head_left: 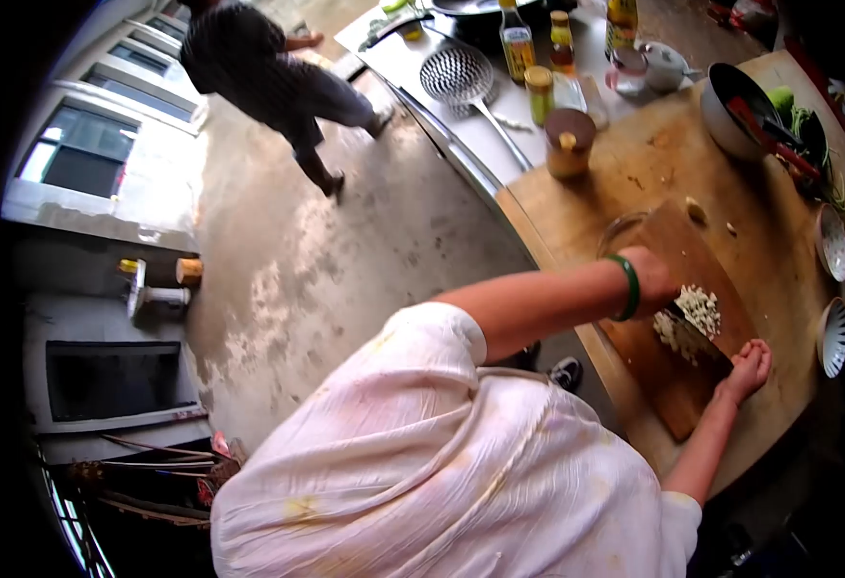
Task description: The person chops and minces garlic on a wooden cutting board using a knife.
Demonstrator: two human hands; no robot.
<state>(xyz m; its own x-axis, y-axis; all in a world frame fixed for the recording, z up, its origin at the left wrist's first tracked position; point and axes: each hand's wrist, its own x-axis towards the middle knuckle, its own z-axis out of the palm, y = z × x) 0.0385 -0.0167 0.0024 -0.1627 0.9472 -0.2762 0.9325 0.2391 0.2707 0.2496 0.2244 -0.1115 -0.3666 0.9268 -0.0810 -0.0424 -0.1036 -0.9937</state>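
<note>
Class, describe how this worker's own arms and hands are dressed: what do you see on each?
Both hands are without gloves. Just above the left hand, the wrist carries a smooth, rounded green bangle; no bangle shows by the right hand. The left sleeve and right sleeve are short, loose and white, part of a top with faint yellowish patches.

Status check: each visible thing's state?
Small white food pieces: chopped, in two heaps
Dark metal knife: gripped, between heaps
Left hand: closed round knife
Right hand: curled near knife
Brown rectangular wooden board: flat
Perforated round metal skimmer: lying down
Yellow-capped, white-labelled bottle: upright
</note>
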